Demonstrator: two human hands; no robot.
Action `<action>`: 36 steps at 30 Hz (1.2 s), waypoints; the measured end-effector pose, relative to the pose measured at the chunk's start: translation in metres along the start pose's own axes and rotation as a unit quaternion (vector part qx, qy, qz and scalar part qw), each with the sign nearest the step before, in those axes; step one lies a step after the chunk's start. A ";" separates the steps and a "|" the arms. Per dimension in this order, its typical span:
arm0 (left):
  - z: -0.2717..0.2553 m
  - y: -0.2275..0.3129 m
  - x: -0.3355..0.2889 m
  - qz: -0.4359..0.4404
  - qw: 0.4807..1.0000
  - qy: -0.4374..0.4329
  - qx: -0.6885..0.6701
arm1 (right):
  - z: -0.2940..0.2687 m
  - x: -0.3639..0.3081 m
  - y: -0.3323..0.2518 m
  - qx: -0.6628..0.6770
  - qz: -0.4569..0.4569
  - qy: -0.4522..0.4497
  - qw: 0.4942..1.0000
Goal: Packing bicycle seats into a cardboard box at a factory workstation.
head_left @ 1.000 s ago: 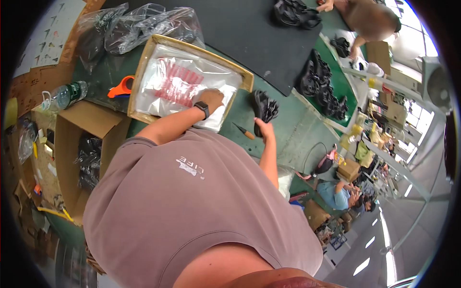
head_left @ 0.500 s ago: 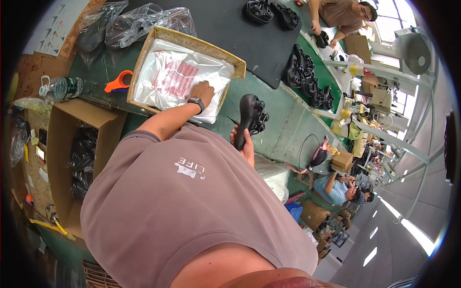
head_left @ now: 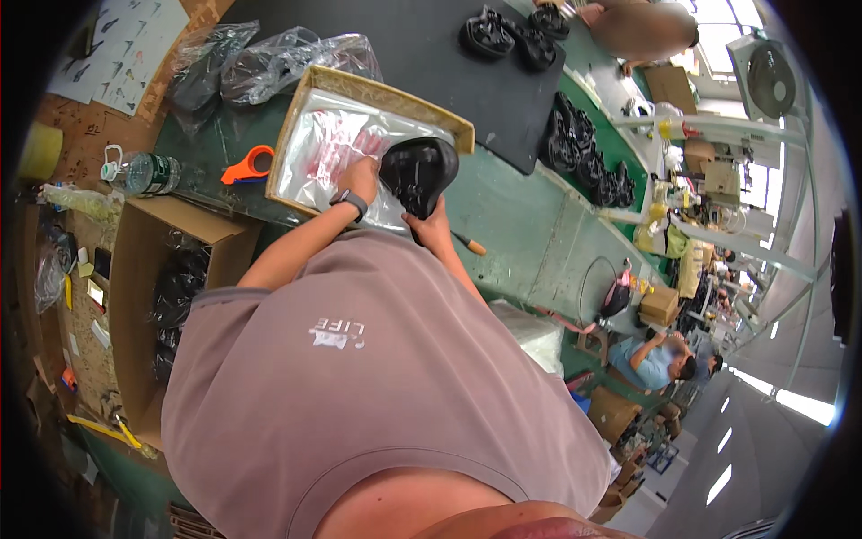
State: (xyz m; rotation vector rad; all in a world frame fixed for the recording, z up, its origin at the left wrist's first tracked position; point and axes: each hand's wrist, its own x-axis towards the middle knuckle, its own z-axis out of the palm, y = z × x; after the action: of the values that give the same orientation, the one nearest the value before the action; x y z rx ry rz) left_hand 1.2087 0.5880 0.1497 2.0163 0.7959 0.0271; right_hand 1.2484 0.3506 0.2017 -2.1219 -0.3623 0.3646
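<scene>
A glossy black bicycle saddle (head_left: 419, 171) is held over the right part of a shallow cardboard tray (head_left: 289, 135), its wide end away from me. My right hand (head_left: 433, 230) is closed around its narrow nose. Flat clear plastic bags with red print (head_left: 334, 148) fill the tray. My left hand (head_left: 362, 178), with a watch on the wrist, is at the saddle's left side with its fingers curled on a clear bag; the fingertips are partly hidden. A tool with a wooden handle (head_left: 470, 243) lies on the green table by my right hand.
Orange-handled scissors (head_left: 249, 165) and a water bottle (head_left: 148, 172) are left of the tray. Bagged saddles (head_left: 296, 70) lie behind it. An open carton (head_left: 184, 225) holds black bagged items. More saddles (head_left: 584, 144) stand at the right; co-workers are beyond.
My right hand has brought the saddle leftward over the tray and turned its smooth top into view. My left hand has shifted slightly left and nearer. The wooden-handled tool has come into view.
</scene>
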 end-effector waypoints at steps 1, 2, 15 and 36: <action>-0.018 0.019 -0.004 0.089 0.993 0.062 -0.036 | -0.009 -0.001 -0.024 -0.096 0.018 -0.031 0.995; -0.038 0.043 -0.010 0.177 0.974 0.121 -0.071 | -0.019 -0.002 -0.052 -0.191 0.037 -0.060 0.979; 0.014 -0.021 0.029 -0.127 0.983 -0.091 -0.100 | -0.013 0.025 -0.038 0.112 0.260 -0.178 0.942; -0.135 0.156 -0.004 0.416 0.896 0.081 -0.130 | -0.021 0.027 -0.057 -0.285 -0.081 -0.105 0.949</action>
State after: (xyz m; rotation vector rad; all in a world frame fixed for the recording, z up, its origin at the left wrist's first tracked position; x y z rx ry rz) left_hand 1.2437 0.6332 0.3481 1.9631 -0.0358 0.7607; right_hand 1.2746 0.3758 0.2573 -2.5959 -0.8451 0.4276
